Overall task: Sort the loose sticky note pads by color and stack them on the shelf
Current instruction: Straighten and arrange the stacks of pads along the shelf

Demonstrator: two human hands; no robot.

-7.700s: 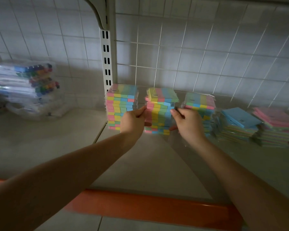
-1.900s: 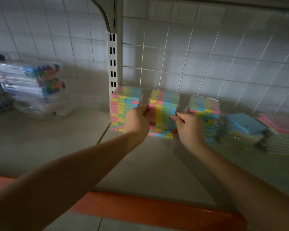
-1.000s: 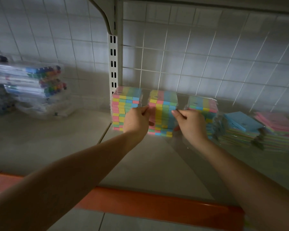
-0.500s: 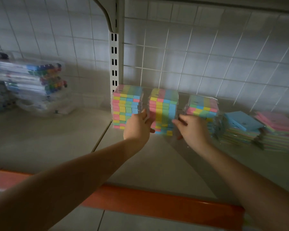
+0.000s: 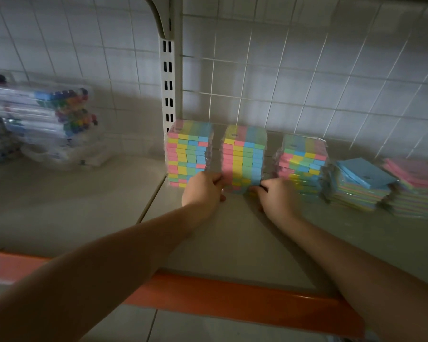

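A middle stack of multicoloured sticky note pads [image 5: 244,159] stands on the shelf [image 5: 232,233], between a left stack [image 5: 188,156] beside the slotted upright [image 5: 169,77] and a lower right stack [image 5: 303,161]. Compared with half a second ago, both hands have dropped to the stack's base. The left hand [image 5: 203,191] grips its lower left edge with curled fingers; the right hand [image 5: 278,196] grips the lower right corner likewise. Both forearms reach forward over the orange shelf edge [image 5: 232,299]. Farther right lie blue-topped pads [image 5: 363,176] and pink-topped pads [image 5: 413,174]; far left, bagged markers [image 5: 50,114].
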